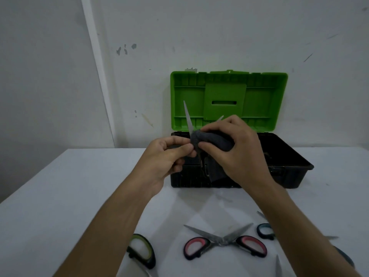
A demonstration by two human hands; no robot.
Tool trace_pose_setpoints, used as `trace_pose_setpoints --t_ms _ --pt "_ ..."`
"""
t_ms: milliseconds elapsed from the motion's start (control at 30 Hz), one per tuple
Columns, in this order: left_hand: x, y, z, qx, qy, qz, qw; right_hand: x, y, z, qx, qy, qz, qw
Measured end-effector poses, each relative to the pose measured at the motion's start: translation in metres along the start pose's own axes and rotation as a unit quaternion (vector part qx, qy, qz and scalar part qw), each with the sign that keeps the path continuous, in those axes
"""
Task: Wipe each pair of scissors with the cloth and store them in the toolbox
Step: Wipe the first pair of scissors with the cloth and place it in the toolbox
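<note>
The head view takes in one toolbox (287, 174), a black plastic base with a bright green ribbed lid (228, 100) standing open against the white wall (219, 33), set toward the back of a white table (69, 196). No brand, label or writing can be read anywhere on it. Four pairs of scissors can be counted, though two are only partly in frame. One open pair of steel scissors (187, 118) is held up in front of the toolbox, one blade pointing upward against the lid and the tip of the other showing just above the right hand. The left hand (165, 156) pinches this pair near its pivot, thumb and fingers curled round it. The right hand (237, 148) grips a single dark grey cloth (209, 139), fingers and thumb curled so the cloth is bunched around the blades where they cross, with a loose end hanging below. On the table near the person lie three more pairs: red-handled scissors (223, 239) spread wide open in the middle, green-handled scissors (142, 250) to the left with only one handle loop clearly showing, and blue-handled scissors (264, 230) to the right, mostly hidden behind the right forearm. A blade tip also shows at the bottom edge, but which pair it belongs to cannot be told.
</note>
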State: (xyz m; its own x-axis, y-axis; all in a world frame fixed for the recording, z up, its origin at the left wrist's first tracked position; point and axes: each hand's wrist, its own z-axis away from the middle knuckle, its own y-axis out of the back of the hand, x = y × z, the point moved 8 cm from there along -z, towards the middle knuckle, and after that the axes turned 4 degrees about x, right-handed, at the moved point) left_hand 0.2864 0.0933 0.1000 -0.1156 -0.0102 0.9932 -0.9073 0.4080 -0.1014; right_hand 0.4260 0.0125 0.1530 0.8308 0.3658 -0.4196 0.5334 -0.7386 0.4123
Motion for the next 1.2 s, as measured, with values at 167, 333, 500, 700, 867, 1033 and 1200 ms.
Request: trace_pose_setpoints --t_ms 167,333,500,700,867,1033,1200 --pt "0.0 -0.001 0.0 -0.006 -0.001 -0.026 1.0 -0.002 -0.001 0.001 0.005 0.011 0.017 1.0" --pt "0.008 0.004 0.002 -0.021 -0.03 -0.057 0.998 0.014 0.035 -0.005 0.129 -0.016 0.066 0.989" --pt "0.006 0.002 -0.001 0.0 -0.046 -0.036 0.998 0.005 0.046 -0.007 0.121 0.006 0.066 0.99" --pt "0.009 0.011 -0.002 0.001 -0.067 -0.066 0.996 0.001 0.002 0.0 0.008 0.006 0.049 0.999" --pt "0.006 0.014 -0.005 -0.006 -0.073 -0.107 0.992 0.022 0.022 -0.001 0.081 -0.047 0.113 0.989" --pt "0.007 0.013 -0.006 -0.015 -0.072 -0.088 0.993 0.0 0.0 0.005 0.005 0.01 0.063 0.998" --pt "0.019 0.017 -0.003 -0.026 -0.103 -0.08 0.991 0.014 0.015 -0.003 0.076 -0.067 0.012 0.995"
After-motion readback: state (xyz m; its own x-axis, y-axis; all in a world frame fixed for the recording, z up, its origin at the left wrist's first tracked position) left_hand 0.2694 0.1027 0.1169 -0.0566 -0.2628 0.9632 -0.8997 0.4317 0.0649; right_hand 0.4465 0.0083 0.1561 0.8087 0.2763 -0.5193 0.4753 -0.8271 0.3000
